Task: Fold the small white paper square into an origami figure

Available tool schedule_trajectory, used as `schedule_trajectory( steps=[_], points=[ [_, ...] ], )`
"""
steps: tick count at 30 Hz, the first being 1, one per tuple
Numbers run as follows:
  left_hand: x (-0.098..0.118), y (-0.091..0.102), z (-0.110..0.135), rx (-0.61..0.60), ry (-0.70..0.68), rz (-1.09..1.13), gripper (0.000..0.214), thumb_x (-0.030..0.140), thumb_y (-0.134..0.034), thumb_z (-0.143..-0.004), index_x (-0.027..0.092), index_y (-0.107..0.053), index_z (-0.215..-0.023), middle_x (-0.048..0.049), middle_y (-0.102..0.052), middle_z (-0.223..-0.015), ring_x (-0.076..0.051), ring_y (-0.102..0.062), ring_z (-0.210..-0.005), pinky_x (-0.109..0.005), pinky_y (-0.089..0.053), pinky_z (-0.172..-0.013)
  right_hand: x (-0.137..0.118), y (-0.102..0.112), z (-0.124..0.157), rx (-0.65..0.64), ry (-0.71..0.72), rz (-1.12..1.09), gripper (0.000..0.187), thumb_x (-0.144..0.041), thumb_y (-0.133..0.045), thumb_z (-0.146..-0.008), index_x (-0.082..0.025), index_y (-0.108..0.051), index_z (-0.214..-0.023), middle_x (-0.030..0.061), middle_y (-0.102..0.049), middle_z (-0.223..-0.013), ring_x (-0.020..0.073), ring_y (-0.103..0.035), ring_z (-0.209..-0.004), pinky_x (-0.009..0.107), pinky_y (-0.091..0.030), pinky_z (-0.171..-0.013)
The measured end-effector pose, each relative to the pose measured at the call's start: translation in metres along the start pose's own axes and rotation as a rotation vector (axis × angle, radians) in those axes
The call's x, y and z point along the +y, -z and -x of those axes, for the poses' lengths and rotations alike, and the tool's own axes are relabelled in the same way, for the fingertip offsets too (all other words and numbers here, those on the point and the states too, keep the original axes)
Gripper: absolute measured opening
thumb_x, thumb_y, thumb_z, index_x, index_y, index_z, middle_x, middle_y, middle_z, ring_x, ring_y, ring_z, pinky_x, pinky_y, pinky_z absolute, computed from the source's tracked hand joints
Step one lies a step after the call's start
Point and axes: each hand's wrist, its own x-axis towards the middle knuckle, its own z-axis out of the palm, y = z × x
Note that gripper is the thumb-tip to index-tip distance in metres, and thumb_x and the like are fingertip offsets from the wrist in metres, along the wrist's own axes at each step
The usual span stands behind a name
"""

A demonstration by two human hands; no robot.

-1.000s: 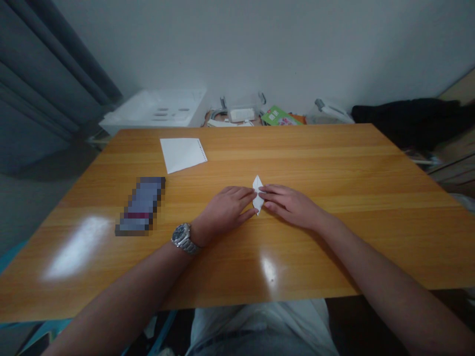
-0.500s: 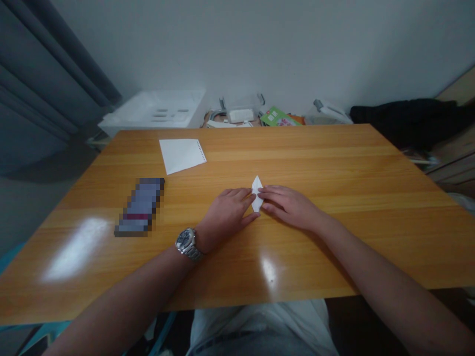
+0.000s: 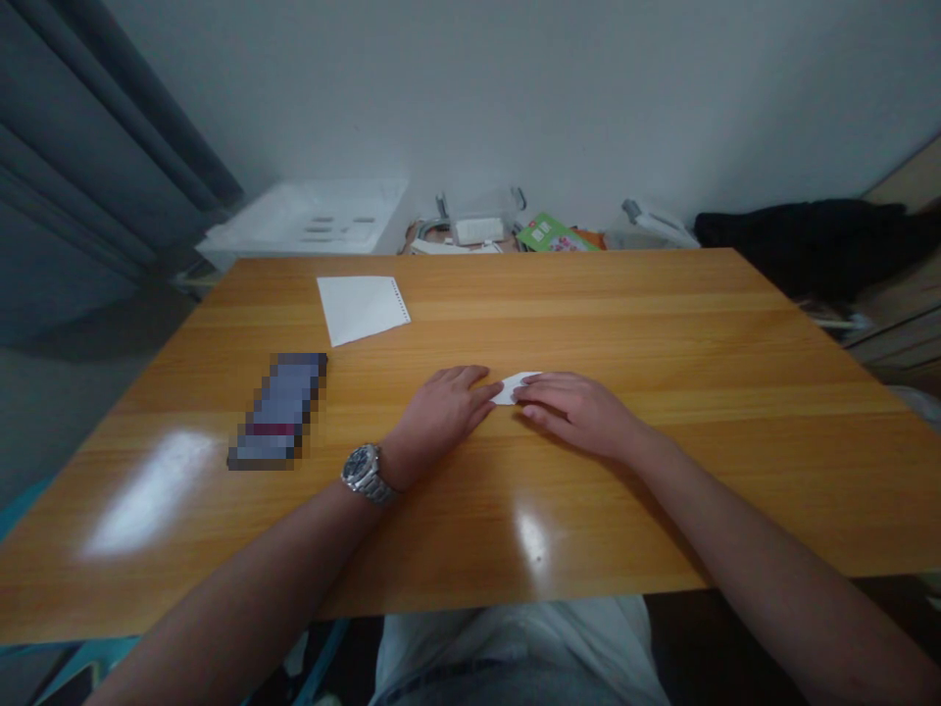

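Note:
A small piece of folded white paper (image 3: 507, 391) lies on the wooden table in front of me, its long side running roughly left to right. My left hand (image 3: 450, 407), a metal watch (image 3: 366, 474) on its wrist, rests palm down with fingers stretched, a fingertip touching the paper's left end. From the other side, my right hand (image 3: 577, 407) lays its extended fingers over the paper's right part and hides it there. The right thumb is apart, below the paper.
A loose white sheet (image 3: 363, 309) with a perforated edge lies farther back on the table (image 3: 624, 324). Left of my hands is a phone (image 3: 283, 407), its screen pixelated. Beyond the far edge stand a white bin (image 3: 301, 221) and a green booklet (image 3: 551, 233).
The folded paper has turned from pointing away from me to lying nearly sideways. My left hand has shifted slightly left, its thumb drawn back; the right hand has barely moved.

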Motion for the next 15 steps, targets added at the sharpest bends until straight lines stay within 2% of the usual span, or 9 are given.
schedule_trajectory(
  steps=[6, 11, 15],
  points=[
    [-0.009, -0.006, -0.001, 0.025, -0.064, 0.009, 0.035, 0.032, -0.051, -0.103, 0.023, -0.064, -0.135, -0.0129, -0.064, -0.132, -0.028, -0.062, -0.117, -0.044, -0.049, -0.102, 0.005, -0.004, -0.002, -0.005, 0.024, 0.061, 0.031, -0.028, -0.054, -0.103, -0.017, -0.068, -0.128, 0.0137, -0.069, -0.133, 0.0279, -0.064, -0.123, 0.05, -0.051, -0.108],
    [-0.015, -0.009, -0.002, 0.071, -0.104, 0.052, 0.034, 0.032, -0.052, -0.103, 0.023, -0.065, -0.133, -0.0118, -0.064, -0.132, -0.028, -0.06, -0.119, -0.045, -0.048, -0.104, 0.007, -0.011, -0.001, -0.04, 0.029, 0.061, 0.03, -0.025, -0.052, -0.103, -0.015, -0.07, -0.125, 0.0146, -0.07, -0.13, 0.028, -0.065, -0.121, 0.048, -0.053, -0.106],
    [-0.012, -0.009, -0.002, 0.102, -0.135, 0.053, 0.033, 0.032, -0.054, -0.102, 0.021, -0.065, -0.131, -0.0101, -0.064, -0.131, -0.027, -0.06, -0.118, -0.043, -0.047, -0.104, 0.005, -0.012, -0.002, -0.028, 0.02, 0.07, 0.028, -0.025, -0.053, -0.103, -0.016, -0.071, -0.122, 0.0139, -0.07, -0.128, 0.0277, -0.066, -0.117, 0.048, -0.054, -0.104]
  ],
)
